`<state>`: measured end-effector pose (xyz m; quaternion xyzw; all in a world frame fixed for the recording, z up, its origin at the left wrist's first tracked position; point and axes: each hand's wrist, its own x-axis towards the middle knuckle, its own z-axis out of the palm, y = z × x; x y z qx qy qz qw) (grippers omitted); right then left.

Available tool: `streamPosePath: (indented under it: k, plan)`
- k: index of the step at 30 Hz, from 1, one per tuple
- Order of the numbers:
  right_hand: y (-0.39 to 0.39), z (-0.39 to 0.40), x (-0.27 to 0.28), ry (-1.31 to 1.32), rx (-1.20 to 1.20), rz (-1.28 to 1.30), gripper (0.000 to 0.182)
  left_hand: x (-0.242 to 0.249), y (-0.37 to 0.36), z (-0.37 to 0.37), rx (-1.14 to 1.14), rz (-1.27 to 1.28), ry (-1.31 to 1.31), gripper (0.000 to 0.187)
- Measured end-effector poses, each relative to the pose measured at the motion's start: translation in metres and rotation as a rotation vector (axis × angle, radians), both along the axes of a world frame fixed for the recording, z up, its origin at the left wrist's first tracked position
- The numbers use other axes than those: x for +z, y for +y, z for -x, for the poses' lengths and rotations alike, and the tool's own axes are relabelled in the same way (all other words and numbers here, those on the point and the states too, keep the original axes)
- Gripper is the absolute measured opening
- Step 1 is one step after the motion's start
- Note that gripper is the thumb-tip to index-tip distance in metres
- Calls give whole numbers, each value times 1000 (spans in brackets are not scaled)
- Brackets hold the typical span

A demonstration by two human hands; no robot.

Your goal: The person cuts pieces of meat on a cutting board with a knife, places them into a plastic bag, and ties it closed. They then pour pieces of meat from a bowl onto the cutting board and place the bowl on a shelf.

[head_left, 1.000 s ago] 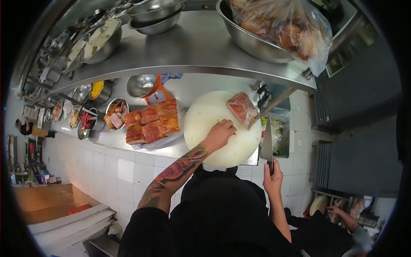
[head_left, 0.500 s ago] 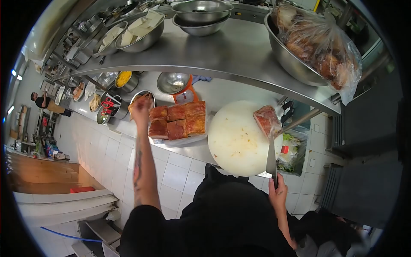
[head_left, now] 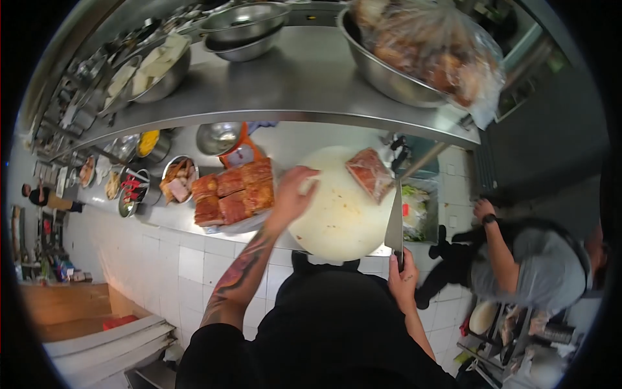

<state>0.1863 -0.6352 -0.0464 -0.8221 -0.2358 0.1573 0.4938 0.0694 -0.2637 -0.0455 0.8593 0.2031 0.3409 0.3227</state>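
My left hand (head_left: 295,196) is over the left edge of the round white cutting board (head_left: 337,223), fingers and thumb apart, with nothing visible in it. My right hand (head_left: 403,279) grips the dark handle of a large knife (head_left: 394,223), its blade pointing away from me at the board's right edge. A piece of meat in clear plastic (head_left: 370,175) lies at the board's upper right. Left of the board, browned slabs of roast pork (head_left: 233,194) sit in rows in a container. Beyond them stands a metal bowl of meat pieces (head_left: 179,181).
A steel shelf (head_left: 291,84) crosses above the counter, bearing metal bowls (head_left: 245,23) and a bowl of bagged meat (head_left: 421,58). A bin with greens (head_left: 418,214) is right of the board. Another person (head_left: 512,259) stands close on my right; one more (head_left: 48,198) is far left.
My left hand has moved from the bowl of meat pieces to the board. My right hand still holds the knife. The view has shifted, and the person on my right now shows more fully.
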Motion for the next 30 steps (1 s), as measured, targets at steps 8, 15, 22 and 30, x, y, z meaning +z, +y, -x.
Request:
streamPosePath:
  k: [8,15,22,30]
  plan:
    - [-19,-8,6,136,-133,-43,33,-33,-89,-186,-154,-386,377,42]
    - [-14,-7,17,131,-39,-1,31,-11,-87,-113,-215,-382,494,53]
    - [20,-20,9,133,58,-21,32,-8,-54,-80,-73,-337,607,85]
    - [39,-42,14,-124,295,340,47,-8,-68,-2,-41,-215,414,100]
